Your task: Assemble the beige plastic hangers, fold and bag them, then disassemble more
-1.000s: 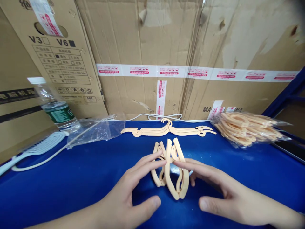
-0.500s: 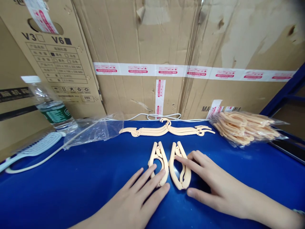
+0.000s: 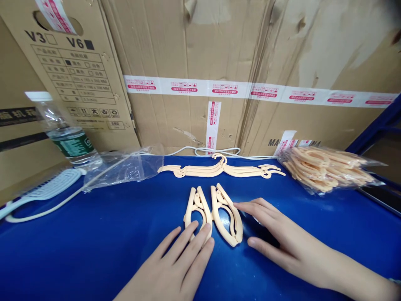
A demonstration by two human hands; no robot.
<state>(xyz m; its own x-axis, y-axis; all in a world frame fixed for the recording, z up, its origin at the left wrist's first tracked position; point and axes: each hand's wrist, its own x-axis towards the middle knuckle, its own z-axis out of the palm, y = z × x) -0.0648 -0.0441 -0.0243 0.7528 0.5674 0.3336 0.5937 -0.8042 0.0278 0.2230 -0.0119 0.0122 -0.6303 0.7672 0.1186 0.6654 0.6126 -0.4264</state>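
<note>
Two folded cream plastic hangers lie side by side on the blue surface, close together. On the lower part of the left folded hanger (image 3: 189,209) rest the spread fingers of my left hand (image 3: 178,261), which hide its bottom end. My right hand (image 3: 278,238) is open beside the right folded hanger (image 3: 219,221), its index fingertip at or very near that hanger's right edge and the thumb apart below. Behind them an unfolded hanger (image 3: 203,170) of the same colour lies stretched out, its hook toward the cardboard.
A clear bag of folded hangers (image 3: 326,167) lies at the right. To the left are a water bottle (image 3: 73,144), a pale hairbrush (image 3: 53,186), a crumpled clear bag (image 3: 125,169) and a white cable (image 3: 46,218). Cardboard (image 3: 188,117) stands along the back.
Both folded hangers have shifted left, the right one also turning slightly. My left hand moved left with its hanger. My right index finger has come off the top of the right hanger to its edge.
</note>
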